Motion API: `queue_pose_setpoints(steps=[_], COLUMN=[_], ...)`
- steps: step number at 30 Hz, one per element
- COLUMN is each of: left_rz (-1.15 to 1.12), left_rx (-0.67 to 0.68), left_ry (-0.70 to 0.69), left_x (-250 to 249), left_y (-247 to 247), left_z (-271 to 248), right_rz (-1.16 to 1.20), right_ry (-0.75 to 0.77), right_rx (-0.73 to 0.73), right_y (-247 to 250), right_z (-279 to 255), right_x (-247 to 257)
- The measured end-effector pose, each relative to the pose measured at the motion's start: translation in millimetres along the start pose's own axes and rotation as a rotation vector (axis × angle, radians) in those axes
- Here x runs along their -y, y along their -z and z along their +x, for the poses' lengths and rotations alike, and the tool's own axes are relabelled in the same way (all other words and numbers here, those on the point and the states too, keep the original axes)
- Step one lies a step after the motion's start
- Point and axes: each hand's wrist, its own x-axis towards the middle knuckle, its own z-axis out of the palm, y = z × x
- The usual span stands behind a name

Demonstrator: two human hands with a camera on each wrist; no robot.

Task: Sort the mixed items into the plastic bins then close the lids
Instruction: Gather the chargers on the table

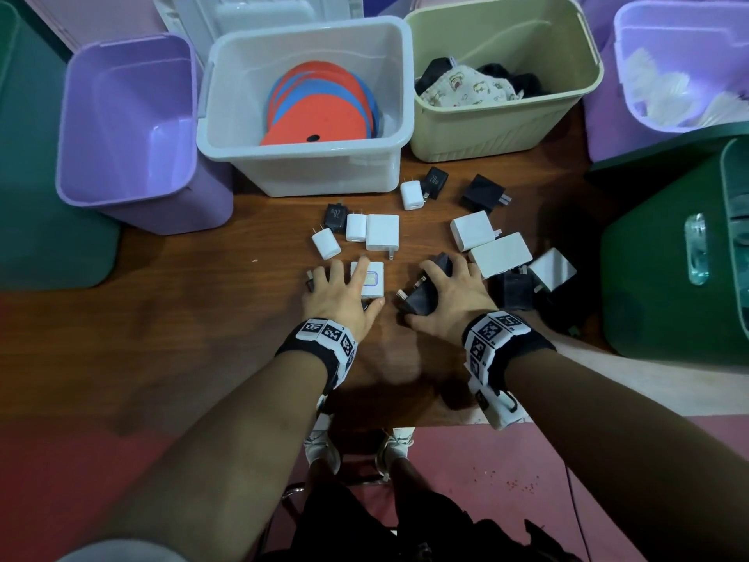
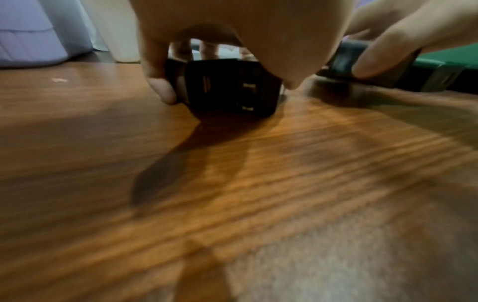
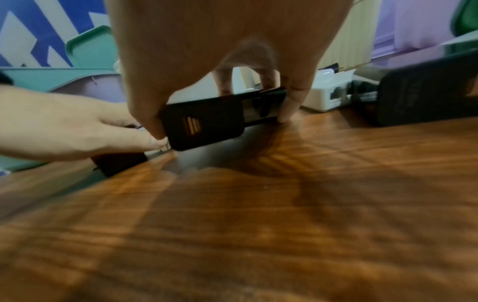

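Observation:
Several white and black plug chargers lie scattered on the wooden table [image 1: 202, 318]. My left hand [image 1: 348, 283] is curled over a black charger [image 2: 232, 87] and grips it against the tabletop; its fingers also overlap a white charger [image 1: 373, 279] with a blue-edged label. My right hand [image 1: 433, 290] grips another black charger [image 3: 204, 124] by its sides, prongs pointing left. The two hands sit close together, thumbs nearly meeting. An empty purple bin [image 1: 129, 127] stands at the back left.
A white bin [image 1: 308, 164] holds orange and blue discs. A beige bin [image 1: 498, 127] holds cloth items, and a second purple bin [image 1: 681, 66] holds white pieces. Green bins flank the table at left [image 1: 40, 176] and right [image 1: 668, 257]. A white lid [image 1: 259, 14] leans behind.

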Motion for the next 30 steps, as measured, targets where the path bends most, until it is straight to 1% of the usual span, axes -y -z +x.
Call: queue_pose_setpoints(steps=[4,9,16,19,24,27,30], left_rz=[0.005,-0.004,-0.026,0.012,0.095,0.122,0.048], left_rx=[-0.018,-0.019,-0.017,0.008,0.108,0.104,0.066], left_ry=[0.003,0.028,0.029,0.009,-0.073,-0.075,-0.039], left_x=[-2.7,-7.7,-9.5,-8.7,-4.8,-8.1,-13.5], left_y=[-1.5,-2.0,-1.6,-1.3,5.9,8.0,10.8], left_z=[-1.0,-2.7,-2.6,-2.0,5.8,7.2,7.6], right_rz=[0.198,0.282,0.35,0.371,0.388,0.402,0.412], right_ry=[-0.01,-0.034,-0.071,-0.08,-0.091,-0.098,-0.108], right_rx=[-0.024,-0.042,-0.058,-0.07,-0.068,-0.07,-0.067], right_y=[3.6,5.4,6.8,6.2,4.6,3.5,3.5], right_z=[-5.0,-10.6,-16.8,-16.9,-15.2,-14.1,-12.9], right_x=[-5.8,-10.2,-16.2,-17.3,-17.1,-16.7,-15.2])
